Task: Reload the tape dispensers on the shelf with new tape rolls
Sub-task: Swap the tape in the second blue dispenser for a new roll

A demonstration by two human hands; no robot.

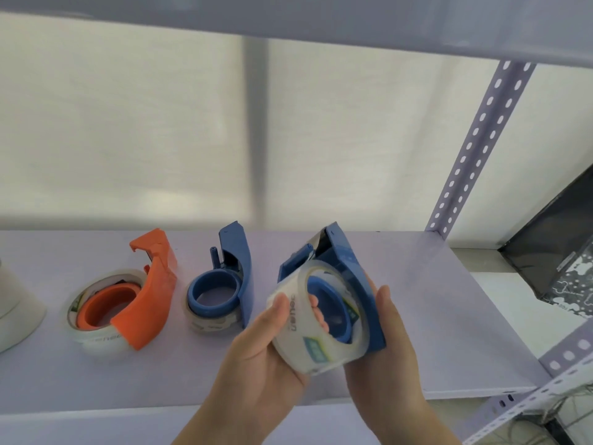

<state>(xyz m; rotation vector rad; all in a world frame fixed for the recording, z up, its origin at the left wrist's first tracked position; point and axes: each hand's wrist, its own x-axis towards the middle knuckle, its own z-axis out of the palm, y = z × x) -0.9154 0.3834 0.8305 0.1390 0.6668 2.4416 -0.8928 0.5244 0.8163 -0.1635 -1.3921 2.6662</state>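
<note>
I have a blue tape dispenser [348, 277] lifted off the shelf, up in front of me over the right part of the board, with a clear tape roll [316, 322] sitting around its blue hub. The loose end of the tape runs up toward the cutter end, which points away from me.

My left hand [266, 351] is curled around the roll: the thumb lies on its outer face and the fingers [319, 313] reach into the hub opening. My right hand [385, 354] cups the dispenser from the right, palm against the curved blue back and thumb upright along its edge.

To the left, a second blue dispenser [229, 277] lies flat on the shelf board [417, 303] with a thin, nearly used-up roll under its hub. Further left lies an orange dispenser [144, 290], also flat, with a clear roll around its orange hub. At the far left edge I see part of a white roll [14, 309]; I cannot tell what it is.

A perforated metal post [481, 139] rises at the back right corner of the shelf, and a dark bag [564, 252] sits beyond it.
</note>
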